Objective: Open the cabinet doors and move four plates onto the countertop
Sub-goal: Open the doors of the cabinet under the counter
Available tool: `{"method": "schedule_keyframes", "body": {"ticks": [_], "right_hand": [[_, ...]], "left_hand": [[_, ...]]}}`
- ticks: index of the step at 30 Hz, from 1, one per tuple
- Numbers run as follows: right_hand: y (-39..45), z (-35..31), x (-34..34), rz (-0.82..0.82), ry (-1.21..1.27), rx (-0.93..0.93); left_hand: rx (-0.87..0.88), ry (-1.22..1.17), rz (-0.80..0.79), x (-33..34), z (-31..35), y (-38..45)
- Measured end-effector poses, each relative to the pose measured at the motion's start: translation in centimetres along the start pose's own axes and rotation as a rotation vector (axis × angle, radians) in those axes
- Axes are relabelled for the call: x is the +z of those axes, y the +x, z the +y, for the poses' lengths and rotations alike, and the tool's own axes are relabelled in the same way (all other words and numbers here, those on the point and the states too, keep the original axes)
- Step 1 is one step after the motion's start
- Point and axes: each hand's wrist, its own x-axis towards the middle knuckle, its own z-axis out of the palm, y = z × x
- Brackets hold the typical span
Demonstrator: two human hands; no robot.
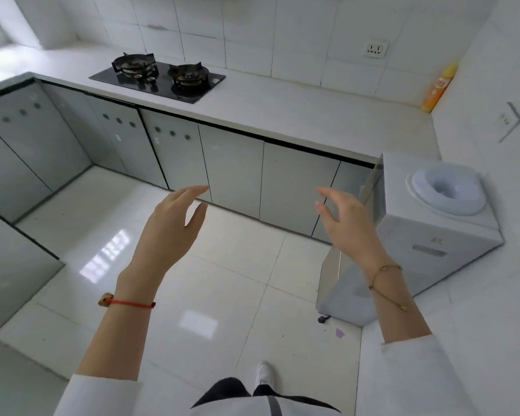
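left hand (170, 232): up in the air over the floor (228, 283), fingers (197, 190) loosely spread and a bit curled, holding nothing. red string on the wrist.
right hand (347, 219): same deal, raised with open fingers, empty, palm turned in toward the left one. thin gold chain on the wrist.
doors (297, 181): grey cabinet fronts under the tabletop, all shut as far as I can see. both hands are in front of them, well apart, not touching.
plates: can't see any, none out in the open.
tabletop (282, 109): white, runs along the tiled wall. black two-burner stove (158, 78) set in it on the left, orange bottle (439, 87) way over in the right corner.
dispenser (433, 223): white box standing on the floor at the right, just beside the right hand.
person: white sleeves, dark trousers, one white shoe (262, 375) showing at the bottom.
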Motion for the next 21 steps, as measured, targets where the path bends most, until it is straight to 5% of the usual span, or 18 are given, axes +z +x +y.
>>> {"method": "schedule_keyframes", "body": {"ticks": [21], "right_hand": [[35.0, 2.7, 9.9, -0.112, 0.033, -0.053]], "left_hand": [[-0.113, 0.045, 0.004, 7.2, -11.9, 30.1]]}}
